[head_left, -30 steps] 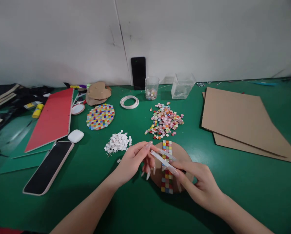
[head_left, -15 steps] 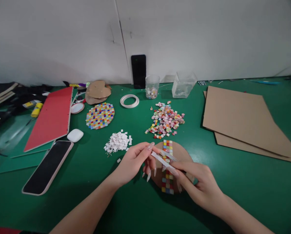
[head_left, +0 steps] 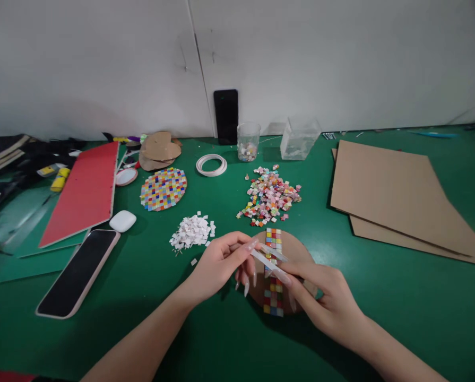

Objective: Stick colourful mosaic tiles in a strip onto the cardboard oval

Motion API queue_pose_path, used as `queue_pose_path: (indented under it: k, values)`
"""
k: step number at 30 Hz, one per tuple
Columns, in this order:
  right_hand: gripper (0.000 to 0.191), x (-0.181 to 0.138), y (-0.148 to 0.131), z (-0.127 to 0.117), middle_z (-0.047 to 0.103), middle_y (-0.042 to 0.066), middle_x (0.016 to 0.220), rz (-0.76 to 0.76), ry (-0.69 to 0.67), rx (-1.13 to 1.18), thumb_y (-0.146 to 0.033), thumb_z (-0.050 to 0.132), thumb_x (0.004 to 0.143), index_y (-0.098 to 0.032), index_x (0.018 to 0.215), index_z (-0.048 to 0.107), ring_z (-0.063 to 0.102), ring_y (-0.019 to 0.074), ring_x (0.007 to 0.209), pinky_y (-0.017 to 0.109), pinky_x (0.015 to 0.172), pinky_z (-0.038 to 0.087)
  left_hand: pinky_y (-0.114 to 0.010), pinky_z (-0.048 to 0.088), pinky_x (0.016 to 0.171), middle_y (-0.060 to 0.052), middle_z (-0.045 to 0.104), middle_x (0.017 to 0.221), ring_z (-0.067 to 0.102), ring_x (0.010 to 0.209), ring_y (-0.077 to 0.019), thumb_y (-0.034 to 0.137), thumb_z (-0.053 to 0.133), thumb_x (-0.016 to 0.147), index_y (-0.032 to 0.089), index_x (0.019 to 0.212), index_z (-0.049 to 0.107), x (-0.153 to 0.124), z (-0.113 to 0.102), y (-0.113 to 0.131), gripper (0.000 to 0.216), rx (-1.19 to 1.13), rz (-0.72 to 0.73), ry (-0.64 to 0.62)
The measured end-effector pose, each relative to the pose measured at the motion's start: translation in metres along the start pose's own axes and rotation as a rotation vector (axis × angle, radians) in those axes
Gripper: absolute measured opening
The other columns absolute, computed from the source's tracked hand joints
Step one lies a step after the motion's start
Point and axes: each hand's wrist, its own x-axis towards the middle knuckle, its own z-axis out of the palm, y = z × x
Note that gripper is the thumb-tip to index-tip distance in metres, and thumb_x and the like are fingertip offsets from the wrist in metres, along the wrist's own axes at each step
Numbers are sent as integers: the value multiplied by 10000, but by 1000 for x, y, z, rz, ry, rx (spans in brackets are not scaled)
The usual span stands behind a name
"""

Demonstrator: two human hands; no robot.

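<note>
Above a round cardboard disc (head_left: 299,249), both my hands pinch a narrow white strip (head_left: 264,260) that looks like tape. My left hand (head_left: 225,261) has thumb and index finger closed on its far end, the other fingers curled below. Thumb and index finger of my right hand (head_left: 320,292) grip the near end. Coloured mosaic tiles (head_left: 274,304) run in a band down the disc, partly hidden by the strip and my fingers. Beyond it lies a pile of loose mosaic tiles (head_left: 271,196). Small white paper squares (head_left: 192,231) are heaped left of my left hand.
A tile-covered disc (head_left: 163,189) and a white tape roll (head_left: 211,165) lie farther back. Against the wall stand a phone (head_left: 226,116), a cup (head_left: 248,143) and a clear box (head_left: 299,140). Cardboard sheets (head_left: 384,191) lie right; a red board (head_left: 84,191) and another phone (head_left: 78,273) left.
My left fingertips have shifted slightly to the right, towards my right hand, along with the strip. My right hand stays nearly still, and both keep their pinch.
</note>
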Motion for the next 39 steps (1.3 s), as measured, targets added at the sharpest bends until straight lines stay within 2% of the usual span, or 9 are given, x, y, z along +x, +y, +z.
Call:
queue_pose_path:
  k: [6, 24, 39]
  values:
    - [201, 0, 1, 0, 621, -9, 556, 8, -14, 7, -211, 452, 899, -173, 826, 636, 535, 101, 452, 201, 465, 425, -161, 403, 445, 18, 581, 569, 513, 430, -58, 331, 511, 878, 139, 861, 570, -1, 1, 1, 201, -12, 15, -13]
    - [208, 0, 0, 0, 631, 1, 566, 10, -22, 18, -239, 461, 898, -171, 826, 644, 534, 106, 447, 198, 446, 422, -175, 421, 454, 14, 591, 576, 538, 441, -70, 331, 489, 885, 144, 874, 572, 0, 0, 0, 205, -4, 6, -10]
    - [233, 1, -3, 2, 640, 3, 643, 117, -153, 101, -251, 439, 913, -181, 801, 631, 521, 105, 512, 196, 482, 419, -199, 459, 494, 14, 575, 605, 561, 493, -91, 358, 461, 901, 150, 859, 544, -1, 4, 0, 228, 15, 16, 23]
